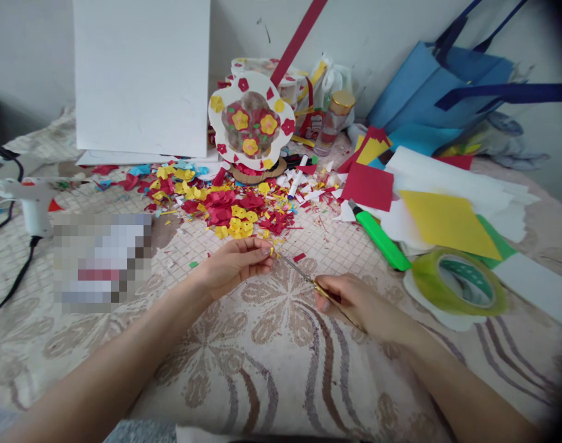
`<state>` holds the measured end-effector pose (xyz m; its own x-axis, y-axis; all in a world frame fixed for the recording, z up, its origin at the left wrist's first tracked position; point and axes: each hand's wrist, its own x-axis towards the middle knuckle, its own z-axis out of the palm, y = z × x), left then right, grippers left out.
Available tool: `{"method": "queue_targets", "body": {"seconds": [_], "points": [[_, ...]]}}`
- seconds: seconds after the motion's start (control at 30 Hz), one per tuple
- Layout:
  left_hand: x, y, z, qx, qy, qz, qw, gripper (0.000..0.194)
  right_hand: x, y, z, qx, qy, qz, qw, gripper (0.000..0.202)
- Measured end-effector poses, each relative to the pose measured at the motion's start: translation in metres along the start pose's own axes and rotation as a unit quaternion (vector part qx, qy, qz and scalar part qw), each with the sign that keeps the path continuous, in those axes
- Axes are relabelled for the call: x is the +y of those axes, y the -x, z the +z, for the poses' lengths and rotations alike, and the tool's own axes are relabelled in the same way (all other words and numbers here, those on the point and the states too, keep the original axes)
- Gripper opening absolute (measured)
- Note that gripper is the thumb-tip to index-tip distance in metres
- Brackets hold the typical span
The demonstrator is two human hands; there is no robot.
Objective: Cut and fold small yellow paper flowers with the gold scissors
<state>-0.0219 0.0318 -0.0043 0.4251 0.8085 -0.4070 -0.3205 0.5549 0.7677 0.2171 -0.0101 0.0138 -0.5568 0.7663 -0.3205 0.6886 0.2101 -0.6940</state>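
Near the middle of the table, my left hand [237, 264] pinches a small yellow paper piece [272, 250] between thumb and fingertips. To its right, my right hand [343, 298] is closed around the gold handles of metal tweezers or scissors [303, 274]; which of the two is hard to tell. The tool's thin tip points up and left and reaches the yellow piece. Just beyond my hands lies a pile of red and yellow paper flowers [220, 206] with scraps. A small red strip [299, 257] lies on the patterned cloth above the tool.
A white flower-shaped paper lantern [216, 132] stands behind the pile. At right are a green cutter [382, 239], a tape roll [419, 283], coloured paper [451, 224] and a blue bag [414, 92]. A glue gun [35, 209] and a blurred-out object [100, 264] lie left.
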Motion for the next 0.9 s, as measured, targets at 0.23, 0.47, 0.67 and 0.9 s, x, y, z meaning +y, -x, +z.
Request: {"method": "queue_targets", "body": {"seconds": [0.23, 0.47, 0.67, 0.9], "points": [[-0.0005, -0.0002, 0.0041, 0.024, -0.053, 0.025, 0.998, 0.017, -0.0008, -0.0012, 0.0003, 0.001, -0.004, 0.017, 1.0, 0.037], [0.0006, 0.0009, 0.0066, 0.026, -0.066, 0.028, 0.997, 0.018, -0.0009, -0.0036, 0.0023, 0.002, 0.003, 0.013, 1.0, 0.035], [0.0, 0.0013, 0.0076, 0.029, -0.064, 0.029, 0.997, 0.015, 0.0003, -0.0052, 0.0041, 0.011, 0.022, 0.016, 1.0, 0.037], [-0.0015, 0.0002, 0.0084, 0.039, -0.059, 0.03, 0.997, 0.015, 0.0011, -0.0051, 0.0052, 0.026, 0.064, 0.02, 0.997, 0.036]]}}
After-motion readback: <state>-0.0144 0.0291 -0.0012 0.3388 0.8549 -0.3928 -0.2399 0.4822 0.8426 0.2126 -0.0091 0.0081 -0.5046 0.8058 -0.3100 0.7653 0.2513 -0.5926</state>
